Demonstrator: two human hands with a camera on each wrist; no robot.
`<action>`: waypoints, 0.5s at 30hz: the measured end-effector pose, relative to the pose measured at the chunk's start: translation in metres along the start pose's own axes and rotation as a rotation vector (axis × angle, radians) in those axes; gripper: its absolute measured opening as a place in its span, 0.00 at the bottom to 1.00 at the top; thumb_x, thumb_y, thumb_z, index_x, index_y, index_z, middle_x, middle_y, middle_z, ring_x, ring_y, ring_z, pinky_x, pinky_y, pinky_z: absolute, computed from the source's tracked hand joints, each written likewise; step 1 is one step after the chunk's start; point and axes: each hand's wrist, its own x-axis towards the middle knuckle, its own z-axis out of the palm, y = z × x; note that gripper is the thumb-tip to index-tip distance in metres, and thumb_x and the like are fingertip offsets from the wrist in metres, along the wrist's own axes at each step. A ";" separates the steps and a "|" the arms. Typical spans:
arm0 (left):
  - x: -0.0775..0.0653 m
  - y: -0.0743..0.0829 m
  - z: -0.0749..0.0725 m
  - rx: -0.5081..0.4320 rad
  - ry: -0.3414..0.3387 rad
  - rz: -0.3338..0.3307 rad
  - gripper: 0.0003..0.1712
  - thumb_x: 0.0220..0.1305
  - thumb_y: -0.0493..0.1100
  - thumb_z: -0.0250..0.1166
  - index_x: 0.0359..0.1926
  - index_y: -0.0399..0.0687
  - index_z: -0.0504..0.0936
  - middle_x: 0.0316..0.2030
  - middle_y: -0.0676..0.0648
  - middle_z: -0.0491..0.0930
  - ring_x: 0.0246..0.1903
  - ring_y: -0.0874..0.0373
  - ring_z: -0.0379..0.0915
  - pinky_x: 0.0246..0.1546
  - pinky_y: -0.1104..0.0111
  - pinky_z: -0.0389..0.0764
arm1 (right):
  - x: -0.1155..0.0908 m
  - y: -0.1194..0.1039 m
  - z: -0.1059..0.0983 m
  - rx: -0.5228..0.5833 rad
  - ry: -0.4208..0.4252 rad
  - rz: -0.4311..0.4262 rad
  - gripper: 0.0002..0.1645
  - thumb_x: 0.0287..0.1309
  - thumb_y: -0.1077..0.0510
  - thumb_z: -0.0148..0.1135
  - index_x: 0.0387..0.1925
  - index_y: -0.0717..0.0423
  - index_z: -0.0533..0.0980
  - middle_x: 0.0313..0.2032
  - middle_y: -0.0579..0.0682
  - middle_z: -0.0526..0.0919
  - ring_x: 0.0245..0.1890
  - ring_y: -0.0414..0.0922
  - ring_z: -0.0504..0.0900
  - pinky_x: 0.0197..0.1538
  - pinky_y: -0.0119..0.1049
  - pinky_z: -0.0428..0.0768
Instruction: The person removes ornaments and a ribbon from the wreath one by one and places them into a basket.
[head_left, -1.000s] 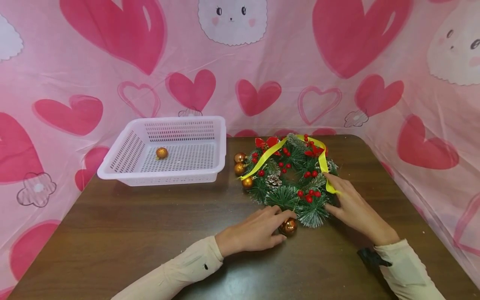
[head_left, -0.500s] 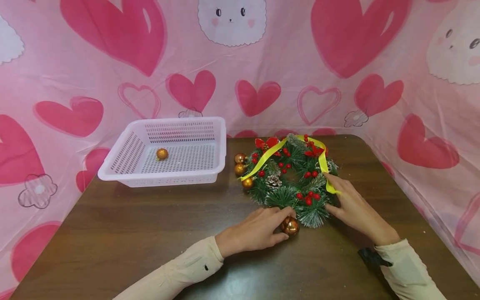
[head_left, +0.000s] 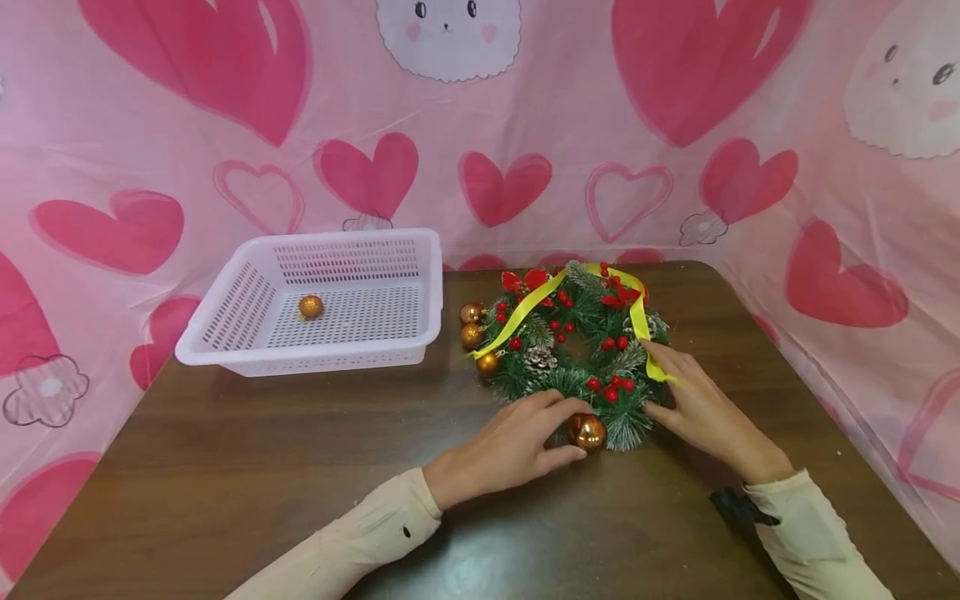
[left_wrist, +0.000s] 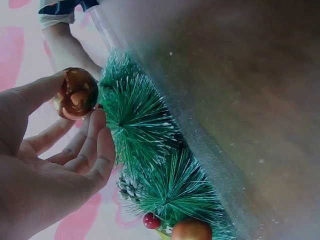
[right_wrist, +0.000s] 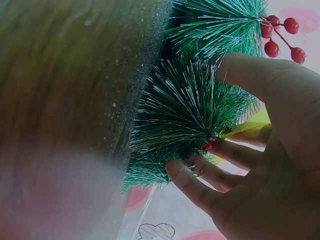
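A shiny copper Christmas bauble is pinched between the thumb and fingers of my left hand, at the front edge of a green wreath. The left wrist view shows this bauble right beside the frosted needles. My right hand holds the wreath at its right side, and in the right wrist view the thumb and fingers straddle the needles. Red berries, pinecones and red flowers decorate the wreath. A yellow ribbon lies over it, its right end beside my right fingers.
At the back left of the brown table stands a white perforated basket with one glittery gold bauble inside. Three more baubles line the wreath's left side. A pink heart-patterned cloth hangs behind and beside the table.
My left hand has brought the copper bauble slightly up and to the right, closer against the wreath's front edge. My right hand stays at the wreath. The head view has shifted slightly.
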 end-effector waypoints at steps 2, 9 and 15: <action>0.002 0.000 -0.001 -0.009 0.005 0.001 0.27 0.66 0.53 0.67 0.62 0.50 0.75 0.43 0.53 0.79 0.37 0.67 0.74 0.36 0.76 0.75 | 0.000 0.000 0.000 0.004 -0.003 0.005 0.59 0.46 0.64 0.77 0.75 0.59 0.54 0.67 0.67 0.63 0.63 0.64 0.64 0.56 0.69 0.69; 0.010 0.000 -0.008 -0.040 0.015 -0.004 0.27 0.66 0.51 0.67 0.61 0.46 0.73 0.48 0.49 0.82 0.40 0.64 0.79 0.40 0.75 0.78 | 0.000 -0.002 -0.001 0.004 -0.008 0.009 0.58 0.46 0.63 0.77 0.75 0.60 0.54 0.67 0.67 0.63 0.64 0.65 0.63 0.56 0.69 0.69; 0.014 -0.002 -0.011 -0.053 0.025 -0.013 0.26 0.67 0.51 0.67 0.61 0.46 0.73 0.50 0.49 0.81 0.41 0.66 0.78 0.41 0.77 0.77 | 0.000 -0.002 -0.001 0.006 -0.005 0.010 0.58 0.46 0.64 0.77 0.75 0.61 0.55 0.67 0.67 0.64 0.64 0.65 0.63 0.56 0.69 0.68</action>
